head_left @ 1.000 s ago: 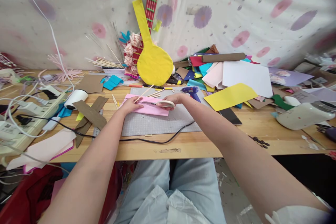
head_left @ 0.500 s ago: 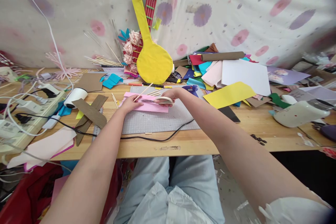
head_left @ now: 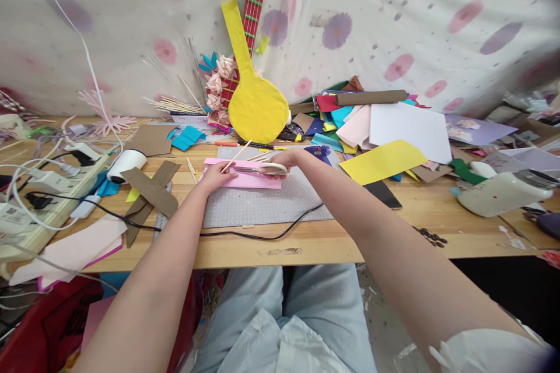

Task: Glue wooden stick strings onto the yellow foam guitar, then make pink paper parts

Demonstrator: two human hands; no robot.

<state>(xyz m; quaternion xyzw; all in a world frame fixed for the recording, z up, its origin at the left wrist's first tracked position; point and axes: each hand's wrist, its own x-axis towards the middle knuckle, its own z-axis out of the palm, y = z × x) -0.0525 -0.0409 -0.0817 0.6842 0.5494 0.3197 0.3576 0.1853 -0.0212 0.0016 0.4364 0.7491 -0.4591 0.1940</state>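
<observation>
A pink paper strip [head_left: 256, 182] lies on the grey cutting mat [head_left: 262, 205] at the middle of the wooden table. My left hand [head_left: 215, 176] rests on the strip's left end, its fingers pinching a thin wooden stick [head_left: 238, 154] that slants up to the right. My right hand [head_left: 280, 158] is closed round the white handles of a pair of scissors [head_left: 261, 170]. The blades lie over the strip and point left, toward my left hand.
A black cable [head_left: 262, 236] crosses the mat's near edge. Brown card strips [head_left: 151, 189] and a white roll [head_left: 126, 162] lie left, by a power strip [head_left: 48, 198]. Coloured paper sheets [head_left: 385, 128] pile up at right, with a white jar [head_left: 503, 192] on its side. A yellow paper guitar [head_left: 254, 99] leans on the back cloth.
My right hand has drawn the scissors a little farther from me along the pink strip. My left hand stays on the strip with the stick.
</observation>
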